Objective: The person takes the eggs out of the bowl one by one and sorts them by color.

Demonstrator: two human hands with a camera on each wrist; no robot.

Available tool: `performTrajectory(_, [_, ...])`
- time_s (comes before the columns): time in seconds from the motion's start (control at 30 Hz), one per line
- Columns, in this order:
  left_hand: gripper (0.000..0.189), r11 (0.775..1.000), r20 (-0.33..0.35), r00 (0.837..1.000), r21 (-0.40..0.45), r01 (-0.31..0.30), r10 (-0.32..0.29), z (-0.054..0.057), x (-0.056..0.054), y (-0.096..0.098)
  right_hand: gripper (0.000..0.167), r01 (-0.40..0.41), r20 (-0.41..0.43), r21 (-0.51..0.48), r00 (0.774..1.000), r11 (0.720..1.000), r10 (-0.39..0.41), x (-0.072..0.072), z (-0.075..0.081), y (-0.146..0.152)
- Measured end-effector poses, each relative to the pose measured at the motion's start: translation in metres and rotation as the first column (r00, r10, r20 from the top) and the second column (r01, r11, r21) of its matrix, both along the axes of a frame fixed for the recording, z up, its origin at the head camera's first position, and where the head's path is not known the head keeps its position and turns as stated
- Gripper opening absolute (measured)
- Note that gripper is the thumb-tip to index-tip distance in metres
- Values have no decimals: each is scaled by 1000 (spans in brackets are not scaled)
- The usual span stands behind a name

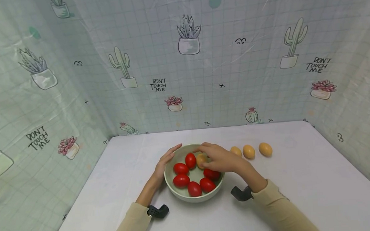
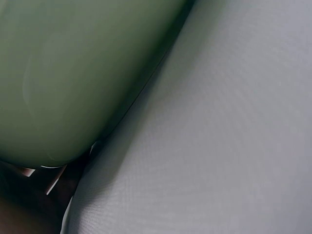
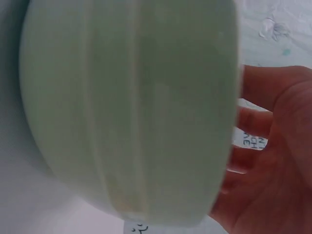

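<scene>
A pale green bowl (image 1: pixel 196 199) stands on the white table, with several glossy red oval tomatoes (image 1: pixel 181 180) inside it. Near the bowl's back right lies a yellow oval fruit (image 1: pixel 201 161), which my right hand (image 1: pixel 221 158) holds between thumb and fingers, reaching over the rim. My left hand (image 1: pixel 162 166) rests along the bowl's left outer side with fingers extended. In the left wrist view, the bowl's wall (image 2: pixel 73 83) fills the upper left, and the dark hand shows only partly beneath. The right wrist view has the bowl's outside (image 3: pixel 180 112) hiding the fingertips of the right hand (image 3: pixel 278 161).
To the right of the bowl, three more yellow oval fruits lie in a row: one (image 1: pixel 236 151) partly behind the right hand, a middle one (image 1: pixel 249 151) and a far right one (image 1: pixel 265 149). A cactus-print cloth (image 1: pixel 202 77) hangs behind the table (image 1: pixel 315 178).
</scene>
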State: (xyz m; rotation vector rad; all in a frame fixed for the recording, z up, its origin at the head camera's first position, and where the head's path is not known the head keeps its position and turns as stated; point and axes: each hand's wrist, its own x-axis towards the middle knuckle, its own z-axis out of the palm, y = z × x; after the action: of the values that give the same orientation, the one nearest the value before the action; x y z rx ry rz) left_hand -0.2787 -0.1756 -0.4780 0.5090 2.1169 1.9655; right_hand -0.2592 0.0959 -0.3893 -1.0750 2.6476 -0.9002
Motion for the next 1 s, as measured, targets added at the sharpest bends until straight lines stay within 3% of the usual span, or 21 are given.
performTrajectory(0.33, [56, 1000, -4, 1000, 3, 6, -6, -1, 1, -1, 61, 39, -17, 133, 999, 990, -37, 0, -18, -16])
performTrajectory(0.67, [56, 1000, -9, 1000, -2, 11, -11, -2, -2, -1, 66, 52, -40, 224, 998, 973, -44, 3, -22, -20])
performTrajectory(0.83, [56, 1000, -4, 1000, -5, 6, -6, -2, -1, -1, 61, 43, -61, 241, 998, 970, -29, 6, -23, -22])
performTrajectory(1.0, [55, 1000, -3, 1000, 5, 12, -12, -1, 0, -1, 42, 38, -76, 250, 997, 968, -20, 6, -25, -22])
